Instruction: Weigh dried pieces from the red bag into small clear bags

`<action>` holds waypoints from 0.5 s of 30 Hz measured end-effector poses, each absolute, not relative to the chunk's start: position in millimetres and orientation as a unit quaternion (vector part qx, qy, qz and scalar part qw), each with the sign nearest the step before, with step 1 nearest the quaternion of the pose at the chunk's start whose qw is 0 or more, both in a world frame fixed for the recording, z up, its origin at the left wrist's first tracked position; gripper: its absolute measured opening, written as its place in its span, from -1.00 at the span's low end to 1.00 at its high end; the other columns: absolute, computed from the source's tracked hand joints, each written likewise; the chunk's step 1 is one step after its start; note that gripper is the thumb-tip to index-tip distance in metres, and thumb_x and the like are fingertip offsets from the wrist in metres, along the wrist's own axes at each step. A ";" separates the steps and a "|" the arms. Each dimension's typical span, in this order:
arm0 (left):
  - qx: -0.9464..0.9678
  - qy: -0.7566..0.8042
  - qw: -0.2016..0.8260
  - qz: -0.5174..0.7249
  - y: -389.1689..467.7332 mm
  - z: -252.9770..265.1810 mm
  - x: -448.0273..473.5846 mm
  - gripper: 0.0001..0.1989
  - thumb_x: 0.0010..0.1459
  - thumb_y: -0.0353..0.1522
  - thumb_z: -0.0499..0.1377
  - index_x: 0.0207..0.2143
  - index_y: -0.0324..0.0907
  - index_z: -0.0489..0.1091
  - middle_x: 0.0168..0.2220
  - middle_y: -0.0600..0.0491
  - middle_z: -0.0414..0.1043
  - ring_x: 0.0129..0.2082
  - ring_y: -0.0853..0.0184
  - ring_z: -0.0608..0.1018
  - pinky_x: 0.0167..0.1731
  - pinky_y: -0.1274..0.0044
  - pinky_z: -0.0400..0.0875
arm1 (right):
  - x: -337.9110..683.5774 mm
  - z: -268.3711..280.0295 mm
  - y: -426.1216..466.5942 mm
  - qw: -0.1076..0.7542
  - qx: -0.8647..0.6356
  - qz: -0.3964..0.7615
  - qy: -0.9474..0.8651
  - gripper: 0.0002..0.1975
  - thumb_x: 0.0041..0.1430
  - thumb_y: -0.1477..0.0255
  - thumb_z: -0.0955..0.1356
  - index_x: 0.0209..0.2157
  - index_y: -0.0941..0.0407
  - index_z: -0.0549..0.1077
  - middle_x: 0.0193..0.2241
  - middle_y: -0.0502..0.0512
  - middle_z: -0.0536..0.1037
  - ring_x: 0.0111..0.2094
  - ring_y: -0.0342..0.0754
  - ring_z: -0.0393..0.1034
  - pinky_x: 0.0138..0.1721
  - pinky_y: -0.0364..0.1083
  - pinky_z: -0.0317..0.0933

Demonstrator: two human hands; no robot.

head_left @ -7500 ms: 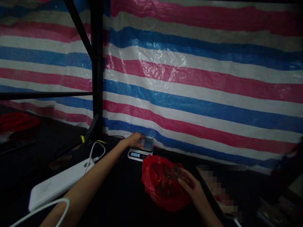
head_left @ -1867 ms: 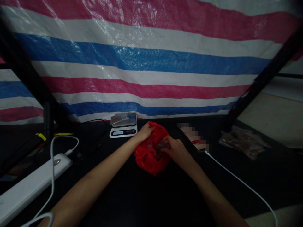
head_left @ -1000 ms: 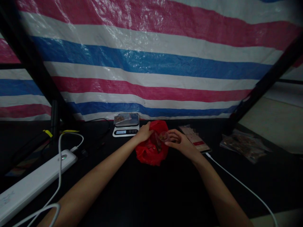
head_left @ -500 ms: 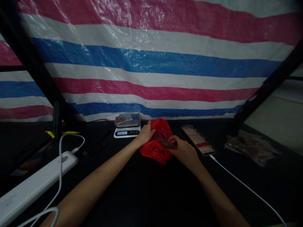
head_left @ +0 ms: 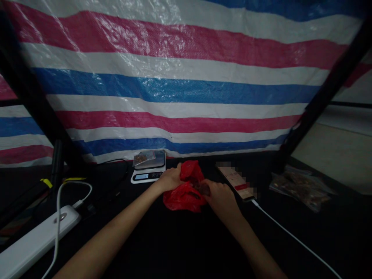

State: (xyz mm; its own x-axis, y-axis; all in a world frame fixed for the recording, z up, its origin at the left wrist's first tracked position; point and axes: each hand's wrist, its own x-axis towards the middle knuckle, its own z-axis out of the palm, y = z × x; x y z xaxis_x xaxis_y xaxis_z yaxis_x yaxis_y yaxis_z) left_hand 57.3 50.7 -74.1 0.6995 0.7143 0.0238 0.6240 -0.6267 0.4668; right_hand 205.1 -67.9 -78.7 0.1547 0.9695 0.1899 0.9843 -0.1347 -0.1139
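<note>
A crumpled red plastic bag point(head_left: 184, 197) lies on the dark tabletop in front of me, its mouth spread apart. My left hand point(head_left: 171, 179) grips the bag's left edge, thumb side toward the opening. At the right side of the mouth, my right hand point(head_left: 218, 193) pinches a dark brown bundle point(head_left: 204, 189); its exact kind is too dim to tell. Part of that bundle lies within the red folds. Just left of the bag stands a white digital scale point(head_left: 148, 175) with a lit display. On its plate rests a small clear bag point(head_left: 143, 157) of brownish pieces.
Right of my hands lies a phone point(head_left: 237, 183) with a white cable plugged in. Several clear bags point(head_left: 302, 188) of brown pieces are piled farther right. A white power strip point(head_left: 37, 241) occupies the left. Striped plastic sheeting point(head_left: 180, 91) hangs behind the table between dark posts.
My view has tilted up and turned slightly right, so everything sits lower and farther left. Both hands keep their holds, and less of the dark bundle shows above the red bag.
</note>
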 end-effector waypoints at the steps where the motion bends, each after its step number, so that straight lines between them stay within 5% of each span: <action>1: 0.907 0.365 0.196 0.070 49.1 -71.7 56.4 -0.49 -0.06 -0.17 0.12 -0.07 -0.20 0.15 -0.20 -0.13 0.43 -0.18 0.07 0.47 -0.28 0.44 0.31 | 205.2 -78.3 -68.2 0.105 -0.751 -0.038 -0.650 -0.85 0.03 0.46 0.29 -0.29 0.03 0.38 -0.40 0.01 0.54 -0.35 -0.03 0.42 -0.37 -0.11 0.04; 15: 0.937 0.339 0.051 -0.062 38.8 -64.2 58.4 -0.57 0.01 -0.33 0.04 -0.06 -0.37 0.20 -0.24 -0.28 0.43 -0.22 -0.03 0.48 -0.27 0.30 0.31 | 206.7 -69.5 -74.2 0.058 -0.737 -0.040 -0.672 -0.82 -0.03 0.50 0.34 -0.31 0.08 0.34 -0.38 0.06 0.52 -0.31 0.00 0.41 -0.33 -0.08 0.01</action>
